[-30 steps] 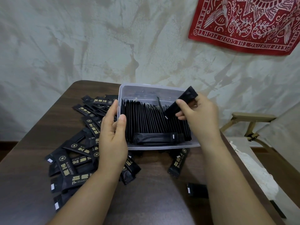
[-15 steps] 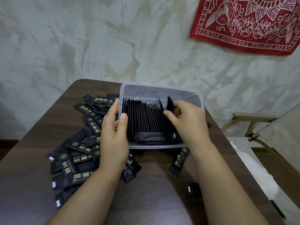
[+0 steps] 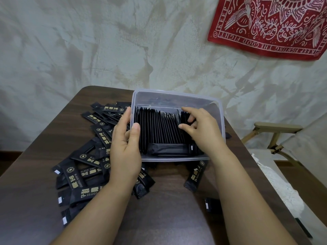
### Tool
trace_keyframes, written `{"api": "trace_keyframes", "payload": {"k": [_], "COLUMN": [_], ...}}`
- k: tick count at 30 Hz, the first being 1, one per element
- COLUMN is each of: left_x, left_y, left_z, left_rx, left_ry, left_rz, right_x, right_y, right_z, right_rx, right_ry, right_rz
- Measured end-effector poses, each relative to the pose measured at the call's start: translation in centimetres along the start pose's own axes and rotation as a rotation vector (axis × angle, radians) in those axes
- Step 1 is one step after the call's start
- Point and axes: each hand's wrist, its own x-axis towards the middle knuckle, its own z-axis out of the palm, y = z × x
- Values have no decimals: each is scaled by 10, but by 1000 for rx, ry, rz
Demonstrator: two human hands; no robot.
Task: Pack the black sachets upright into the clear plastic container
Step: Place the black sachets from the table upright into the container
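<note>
Behind the wooden table point(image 3: 168, 218), a red bandana point(image 3: 276, 23) reads KEEP FIGHTING THE GOOD FIGHT. Loose BLACK COFFEE sachets point(image 3: 83, 174) lie left of the clear container point(image 3: 177, 93); left hand point(image 3: 125, 152) grips its wall, right hand point(image 3: 203, 131) pinches an upright sachet point(image 3: 184, 117) inside

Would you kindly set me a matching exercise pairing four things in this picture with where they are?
1 left hand
2 right hand
3 loose sachets
4 red cloth

a on the wall
b gripping the clear container at its left side
c pinching a sachet inside it
d heaped on the table

Pairs: 1-b, 2-c, 3-d, 4-a
</note>
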Motion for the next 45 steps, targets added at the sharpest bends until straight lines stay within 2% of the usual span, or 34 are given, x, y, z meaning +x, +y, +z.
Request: {"api": "trace_keyframes", "payload": {"k": [9, 14, 22, 28, 34, 39, 45], "left_x": [2, 2, 2, 2, 0, 0, 1], "left_y": [-3, -2, -4, -2, 2, -1, -2], "left_z": [-1, 0, -2, -1, 1, -1, -1], "left_rx": [-8, 4, 11, 4, 22, 11, 8], "left_ry": [-8, -21, -33, -25, -24, -22, -23], "left_rz": [10, 5, 15, 11, 14, 8, 9], "right_x": [7, 17, 22, 3, -15, -14, -19], "right_y": [5, -2, -13, -11, -15, -20, -19], "right_z": [-7, -17, -26, -30, -21, -21, -31], "right_rx": [-83, -239, -336, -152, -165, -188, -81], "right_ry": [-86, -256, -371, -257, -577, -592, -525], "right_rz": [-17, -51, -65, -99, -75, -98, -107]}}
